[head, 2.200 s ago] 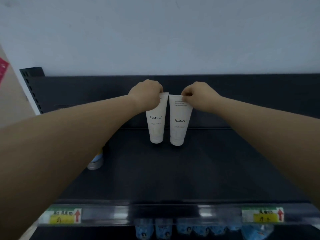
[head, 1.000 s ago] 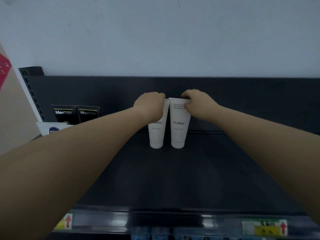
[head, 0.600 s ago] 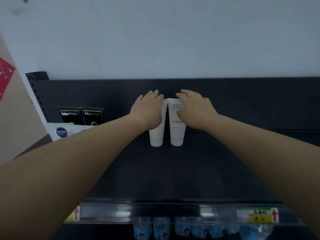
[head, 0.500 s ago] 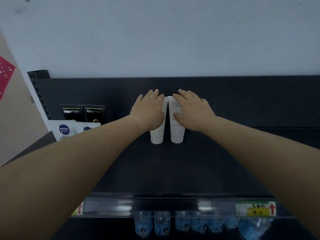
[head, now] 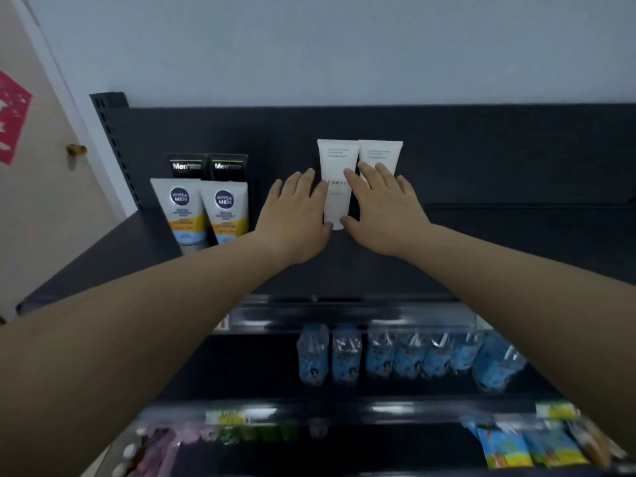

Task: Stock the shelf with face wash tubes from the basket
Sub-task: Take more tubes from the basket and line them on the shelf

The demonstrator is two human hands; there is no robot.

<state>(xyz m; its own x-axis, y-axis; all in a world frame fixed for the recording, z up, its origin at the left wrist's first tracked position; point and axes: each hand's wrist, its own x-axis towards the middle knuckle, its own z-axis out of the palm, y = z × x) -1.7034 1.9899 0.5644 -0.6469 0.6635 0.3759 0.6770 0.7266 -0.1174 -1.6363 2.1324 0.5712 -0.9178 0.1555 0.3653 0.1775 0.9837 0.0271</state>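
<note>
1. Two white face wash tubes (head: 337,182) are standing side by side, touching, at the back of the top shelf (head: 481,242); four men's tubes (head: 203,208) are sitting to their left.
2. The left hand (head: 296,218) and right hand (head: 382,210) are lying flat, each grip spread open, flanking the white pair.
3. Blue packets (head: 395,356) are hanging below.

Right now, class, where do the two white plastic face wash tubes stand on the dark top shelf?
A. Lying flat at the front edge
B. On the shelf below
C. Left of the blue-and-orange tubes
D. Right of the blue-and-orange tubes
D: the two white plastic face wash tubes stand upright at the back of the dark top shelf, right of the blue-and-orange tubes.
</note>
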